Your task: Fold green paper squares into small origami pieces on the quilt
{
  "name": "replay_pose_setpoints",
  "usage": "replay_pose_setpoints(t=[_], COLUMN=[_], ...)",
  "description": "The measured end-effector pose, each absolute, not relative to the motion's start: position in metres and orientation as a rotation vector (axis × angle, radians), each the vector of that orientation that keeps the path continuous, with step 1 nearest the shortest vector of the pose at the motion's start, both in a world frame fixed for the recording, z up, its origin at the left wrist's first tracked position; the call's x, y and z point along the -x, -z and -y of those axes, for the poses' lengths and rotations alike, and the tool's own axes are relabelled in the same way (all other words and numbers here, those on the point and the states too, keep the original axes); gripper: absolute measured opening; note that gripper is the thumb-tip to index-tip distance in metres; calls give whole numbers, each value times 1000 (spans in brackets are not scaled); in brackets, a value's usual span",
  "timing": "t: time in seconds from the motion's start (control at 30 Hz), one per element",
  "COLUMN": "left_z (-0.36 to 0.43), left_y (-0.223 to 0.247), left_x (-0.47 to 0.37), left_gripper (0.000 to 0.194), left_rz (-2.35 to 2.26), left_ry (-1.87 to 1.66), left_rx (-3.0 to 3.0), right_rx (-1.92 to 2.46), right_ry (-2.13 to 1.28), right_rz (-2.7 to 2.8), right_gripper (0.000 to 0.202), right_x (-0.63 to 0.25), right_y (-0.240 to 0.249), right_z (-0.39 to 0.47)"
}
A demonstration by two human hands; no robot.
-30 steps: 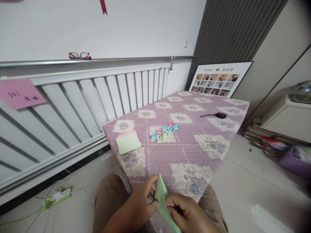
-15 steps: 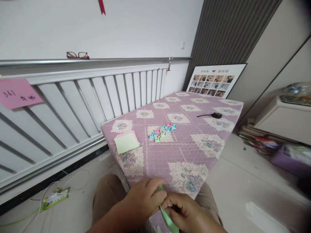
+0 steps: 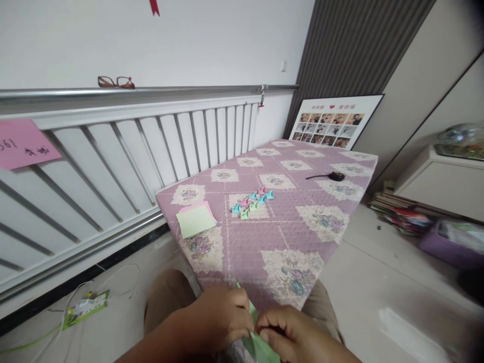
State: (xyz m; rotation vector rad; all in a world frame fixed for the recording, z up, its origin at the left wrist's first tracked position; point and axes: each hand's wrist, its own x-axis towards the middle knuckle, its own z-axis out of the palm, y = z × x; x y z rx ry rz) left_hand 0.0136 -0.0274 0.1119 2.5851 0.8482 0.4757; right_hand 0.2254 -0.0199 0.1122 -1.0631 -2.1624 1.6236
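Note:
A piece of green paper (image 3: pixel 261 349) is held between both hands at the near edge of the table, low in the head view. My left hand (image 3: pixel 223 317) is closed on its upper left part, and a green tip pokes out above the fingers. My right hand (image 3: pixel 289 330) pinches the paper from the other side, fingers curled. Much of the sheet is hidden behind the fingers, so its exact folds cannot be made out. Several small folded paper pieces (image 3: pixel 252 201) in pink, blue and green lie in rows farther up the tablecloth. A stack of green and pink paper sheets (image 3: pixel 195 222) rests to their left.
A purple floral tablecloth (image 3: pixel 272 237) covers the table. A black corded object (image 3: pixel 336 176) lies at its right side. The white radiator (image 3: pixel 151 146) borders the left, with eyeglasses (image 3: pixel 116 82) on the pipe above. A power strip (image 3: pixel 86 309) sits on the floor.
My left hand has turned over the paper, its fingers curling down with the knuckles up. The paper has shifted in my hands and shows more width near the bottom. The camera view has tilted slightly.

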Motion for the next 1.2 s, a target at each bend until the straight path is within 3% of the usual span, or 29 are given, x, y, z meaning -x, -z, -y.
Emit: replay_pose_setpoints(t=[0.1, 0.3, 0.43, 0.63, 1.2], left_z=[27, 20, 19, 18, 22], left_y=[-121, -123, -117, -111, -91], left_x=[-10, -4, -1, 0, -8], left_gripper=[13, 12, 21, 29, 35], left_rz=[-795, -674, -723, -779, -615], left_ry=[-498, -527, -455, -443, -636], left_rx=[-2222, -1819, -1556, -1237, -919], right_rx=[953, 855, 874, 758, 518], right_ry=[-1967, -2269, -2052, -1668, -2279], right_rz=[1946, 1650, 1804, 1863, 1218], right_gripper=[37, 42, 27, 25, 42], right_x=[-234, -230, -225, -222, -214], right_y=[-108, -106, -111, -117, -81], right_z=[18, 18, 17, 12, 20])
